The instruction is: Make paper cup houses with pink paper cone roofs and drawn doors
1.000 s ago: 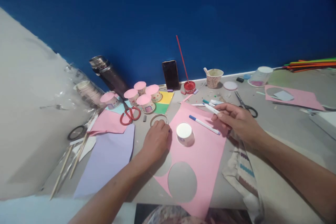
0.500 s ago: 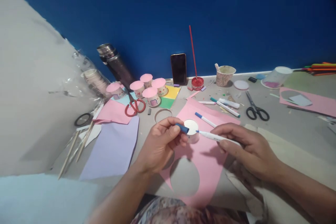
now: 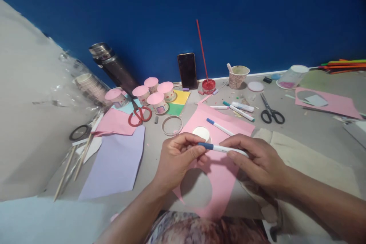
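Note:
A white felt-tip pen (image 3: 221,148) with a blue cap (image 3: 206,145) lies level between my hands, the cap on its tip. My left hand (image 3: 180,156) pinches the cap between thumb and fingers. Around the pen's white barrel are the fingers of my right hand (image 3: 254,160). Just behind my left fingers stands a small cup with a white top (image 3: 201,133), partly hidden. Under it spreads pink paper (image 3: 223,183) with a round hole cut out. Another blue-capped pen (image 3: 219,126) rests on this paper behind my right hand.
Small cups with pink tops (image 3: 156,99), red-handled scissors (image 3: 140,116) and a tape roll (image 3: 172,126) lie left. Purple paper (image 3: 114,164) is near my left arm. Black scissors (image 3: 270,112) and a cloth (image 3: 303,164) are right. A phone (image 3: 187,70) leans on the blue wall.
Pen and cap were apart, the blue tip bare; now the cap sits on the pen. My hands have come closer together. The whole view has shifted slightly.

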